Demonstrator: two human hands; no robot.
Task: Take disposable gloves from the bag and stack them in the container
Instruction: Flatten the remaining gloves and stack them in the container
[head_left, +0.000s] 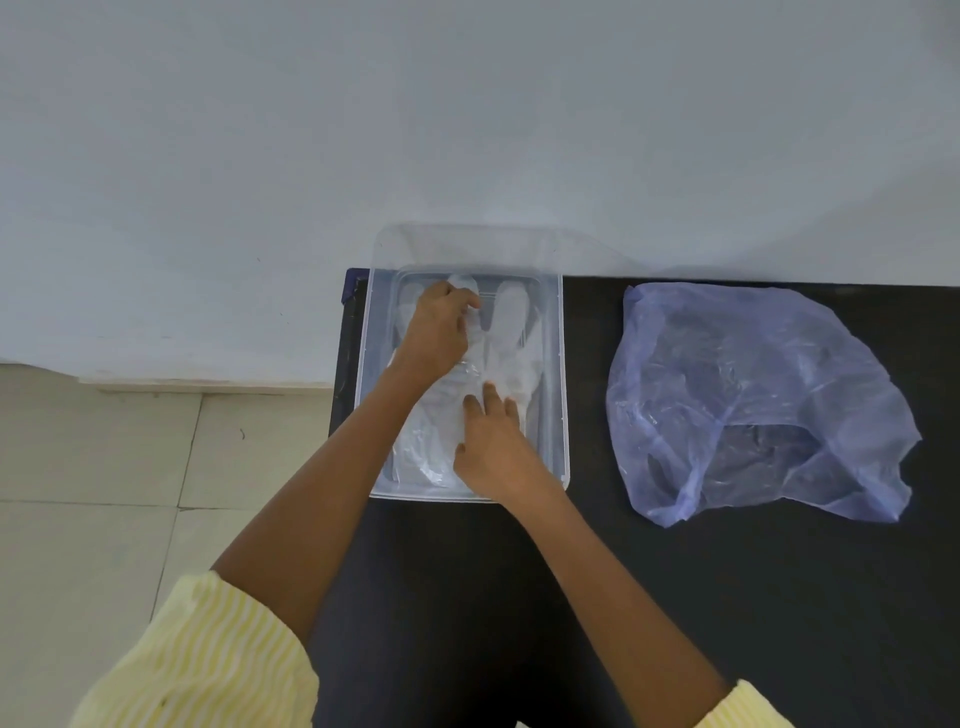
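A clear plastic container (551, 364) stands at the left end of the black table (597, 545). Clear disposable gloves (506, 332) lie flat inside it, fingers pointing away from me. My left hand (436, 332) is in the far part of the container, its curled fingers pinching a glove finger. My right hand (491, 441) lies in the near part with straight fingers pressing the gloves down. A crumpled pale blue plastic bag (753, 400) lies on the table to the right of the container, apart from it.
The table's left edge runs just beside the container, with a tiled floor (93, 493) below. A pale wall (467, 130) stands right behind the table. Bare black table surface lies between me and the container and bag.
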